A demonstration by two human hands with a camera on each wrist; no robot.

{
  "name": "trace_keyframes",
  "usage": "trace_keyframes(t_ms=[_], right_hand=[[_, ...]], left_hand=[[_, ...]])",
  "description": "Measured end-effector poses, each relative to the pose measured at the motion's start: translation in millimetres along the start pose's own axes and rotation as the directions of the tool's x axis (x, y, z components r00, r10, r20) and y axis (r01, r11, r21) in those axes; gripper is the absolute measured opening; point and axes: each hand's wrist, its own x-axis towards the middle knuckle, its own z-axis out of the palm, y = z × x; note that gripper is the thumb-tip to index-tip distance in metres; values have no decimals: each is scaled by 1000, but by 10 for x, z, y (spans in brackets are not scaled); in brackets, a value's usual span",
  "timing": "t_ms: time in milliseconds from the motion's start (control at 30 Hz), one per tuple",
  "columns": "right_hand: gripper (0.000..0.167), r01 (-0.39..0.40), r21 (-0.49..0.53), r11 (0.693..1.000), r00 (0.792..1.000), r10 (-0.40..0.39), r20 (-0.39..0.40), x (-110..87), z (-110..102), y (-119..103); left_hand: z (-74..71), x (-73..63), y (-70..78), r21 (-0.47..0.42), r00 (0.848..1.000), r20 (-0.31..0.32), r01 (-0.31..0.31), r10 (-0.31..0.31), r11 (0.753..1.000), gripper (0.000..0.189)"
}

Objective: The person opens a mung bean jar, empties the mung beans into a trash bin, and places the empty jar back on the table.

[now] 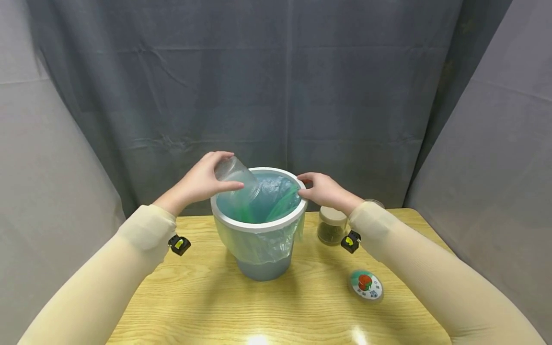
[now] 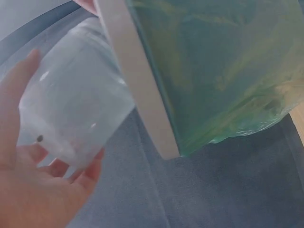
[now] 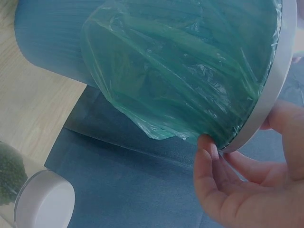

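A blue-grey trash bin (image 1: 264, 270) with a white rim (image 1: 258, 226) stands on the table, lined with a thin green plastic bag (image 1: 254, 247) folded over its edge. My left hand (image 1: 199, 181) holds a clear plastic jar (image 2: 71, 95) by its base, fingers and thumb spread round it. The jar tilts mouth-down into the bin's opening; a small dark speck shows near its base in the left wrist view. On the bin's right side, my right hand (image 1: 323, 190) pinches the rim and the bag edge between thumb and fingers.
Right of the bin stands a clear jar with a beige lid (image 1: 333, 215) and dark green contents. Another clear container (image 1: 376, 203) shows partly behind my right forearm. A round lid with a tomato picture (image 1: 365, 286) lies nearer on the wooden table (image 1: 189, 292). Grey curtains enclose the table.
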Motion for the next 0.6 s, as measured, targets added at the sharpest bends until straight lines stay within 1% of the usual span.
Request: trace_keyframes(t_ms=[133, 200, 267, 333, 400, 433, 500, 600], right_hand=[[54, 2, 3, 1000, 1000, -2, -2, 5, -3, 0], [54, 2, 3, 1000, 1000, -2, -2, 6, -5, -2], [54, 3, 3, 1000, 1000, -3, -3, 7, -4, -1], [54, 1, 5, 1000, 1000, -1, -3, 7, -1, 2], [54, 0, 3, 1000, 1000, 1, -4, 7, 3, 7], [54, 0, 1, 1000, 1000, 0, -3, 8, 5, 8], [54, -4, 2, 1000, 1000, 4, -3, 12, 7, 12], [55, 1, 2, 1000, 1000, -1, -2, 17, 9, 17]], left_hand=[[-39, 0, -10, -60, 995, -101, 15, -21, 998, 86], [-44, -2, -19, -72, 993, -115, 21, -29, 997, 86], [-40, -2, -33, -57, 995, -90, 25, -30, 998, 85], [-25, -5, -48, -29, 999, -31, 26, -27, 999, 84], [-6, -9, -55, -9, 999, 28, 27, -27, 1000, 84], [3, -10, -57, -5, 998, 48, 28, -28, 1000, 84], [12, -12, -57, -12, 998, 63, 25, -24, 1000, 85], [11, -14, -48, -34, 999, 38, 21, -20, 999, 85]])
